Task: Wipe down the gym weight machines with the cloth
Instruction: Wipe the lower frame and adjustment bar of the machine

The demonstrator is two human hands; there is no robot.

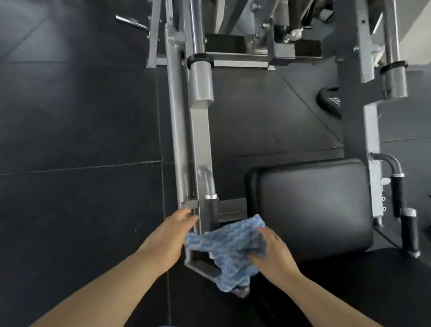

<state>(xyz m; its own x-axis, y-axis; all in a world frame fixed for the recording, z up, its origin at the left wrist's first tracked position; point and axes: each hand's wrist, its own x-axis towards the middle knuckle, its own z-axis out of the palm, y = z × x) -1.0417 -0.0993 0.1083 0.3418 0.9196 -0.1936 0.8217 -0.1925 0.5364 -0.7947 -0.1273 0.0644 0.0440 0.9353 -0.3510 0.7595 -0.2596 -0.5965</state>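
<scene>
A blue and white cloth hangs bunched between my two hands over the near end of a grey weight machine's left rail. My left hand holds the cloth's left edge beside the rail's end. My right hand grips the cloth's right side, fingers curled into it. The cloth covers the lower part of the black left handle grip. The machine's black padded seat lies just right of my hands.
A second black handle pair sticks out at the seat's right. A chrome guide rod runs up the left rail. A black weight plate lies on the dark rubber floor, which stretches wide to the left.
</scene>
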